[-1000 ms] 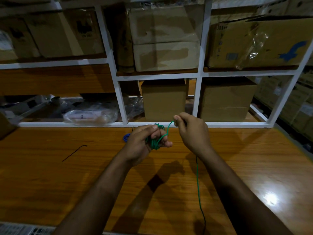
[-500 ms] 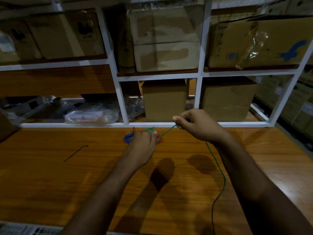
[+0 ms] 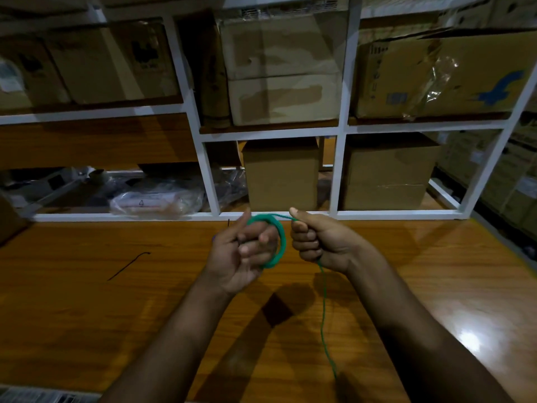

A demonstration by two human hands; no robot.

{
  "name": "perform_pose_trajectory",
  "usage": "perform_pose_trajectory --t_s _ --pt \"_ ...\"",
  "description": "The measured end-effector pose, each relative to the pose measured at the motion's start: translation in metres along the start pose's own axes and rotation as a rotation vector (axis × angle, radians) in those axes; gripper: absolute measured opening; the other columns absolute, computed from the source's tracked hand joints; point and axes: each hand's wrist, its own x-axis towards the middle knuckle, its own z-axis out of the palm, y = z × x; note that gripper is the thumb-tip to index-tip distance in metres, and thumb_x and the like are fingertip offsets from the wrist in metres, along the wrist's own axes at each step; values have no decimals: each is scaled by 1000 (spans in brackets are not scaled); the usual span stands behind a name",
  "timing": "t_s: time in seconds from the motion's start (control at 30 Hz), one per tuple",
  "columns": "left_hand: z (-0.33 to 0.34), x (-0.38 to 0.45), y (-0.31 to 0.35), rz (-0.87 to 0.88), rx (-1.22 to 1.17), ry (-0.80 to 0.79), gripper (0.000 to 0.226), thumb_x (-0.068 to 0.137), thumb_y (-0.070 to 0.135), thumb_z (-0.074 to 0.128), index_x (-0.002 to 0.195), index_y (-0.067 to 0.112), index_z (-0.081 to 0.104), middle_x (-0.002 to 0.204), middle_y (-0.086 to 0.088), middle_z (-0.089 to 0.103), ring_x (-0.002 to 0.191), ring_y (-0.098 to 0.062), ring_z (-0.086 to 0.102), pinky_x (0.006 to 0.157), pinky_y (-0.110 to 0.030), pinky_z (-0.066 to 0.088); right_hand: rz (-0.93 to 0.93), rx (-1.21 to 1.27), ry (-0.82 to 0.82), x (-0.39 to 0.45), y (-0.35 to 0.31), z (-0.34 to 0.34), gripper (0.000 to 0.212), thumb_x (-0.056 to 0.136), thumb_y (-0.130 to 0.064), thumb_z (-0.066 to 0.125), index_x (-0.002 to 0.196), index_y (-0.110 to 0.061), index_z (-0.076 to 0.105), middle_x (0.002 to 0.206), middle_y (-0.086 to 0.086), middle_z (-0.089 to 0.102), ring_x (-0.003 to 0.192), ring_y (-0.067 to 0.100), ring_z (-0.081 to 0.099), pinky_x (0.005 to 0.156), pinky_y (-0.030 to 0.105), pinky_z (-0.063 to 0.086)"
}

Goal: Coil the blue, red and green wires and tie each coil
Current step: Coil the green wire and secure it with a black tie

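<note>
From the head view, I have the green wire (image 3: 281, 242) looped in several turns around the curled fingers of my left hand (image 3: 244, 254), which holds the coil up above the wooden table (image 3: 87, 315). My right hand (image 3: 316, 242) is closed around the free run of the same wire, pinching it just beside the coil; the slack drops from that fist and trails down toward me. The blue and red wires I cannot make out here. A thin black tie (image 3: 128, 266) lies on the table well to the left. To wind well, I'd judge I should keep light tension through the right hand, lay each turn beside the last, and stop the loops slipping off.
</note>
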Motion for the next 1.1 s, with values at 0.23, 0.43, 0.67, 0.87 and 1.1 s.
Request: perform_pose_trajectory --t_s 0.23,0.43,0.67,0.87,1.1 --pt "15 8 21 325 -143 267 31 103 28 44 90 1 52 129 -48 45 121 -54 51 101 -53 48 -99 -132 92 2 39 8 31 100 -38 45 79 -16 52 51 -8 34 38 2 25 39 17 15" --pt "8 16 39 534 424 523 31 92 32 46 71 12 57 135 -28 54 134 -40 44 111 -51 36 -134 -426 84 -9 50 13 26 105 -30 40 97 -15 60 54 -3 42 39 6 29 37 17 21" --pt "-13 6 39 298 1708 894 29 105 31 36 89 22 58 124 9 56 100 8 48 86 -36 46 -139 -1039 -42 -45 14 24 27 103 -22 45 101 -8 68 64 -3 49 55 13 42 51 25 33" --pt "-33 -2 13 32 2204 670 31 105 33 35 95 13 57 110 -6 55 93 -17 54 79 -33 43 -286 -1364 197 -61 -26 21 17 98 -31 55 92 -30 71 81 -15 64 74 -1 54 63 16 38" --pt "-9 -2 -1 72 1279 389 42 99 27 33 70 3 50 69 -1 71 46 -14 54 82 -32 54 -653 -1174 481 -39 -35 -8 10 91 -29 66 95 -24 74 86 -11 69 85 3 62 72 28 52"
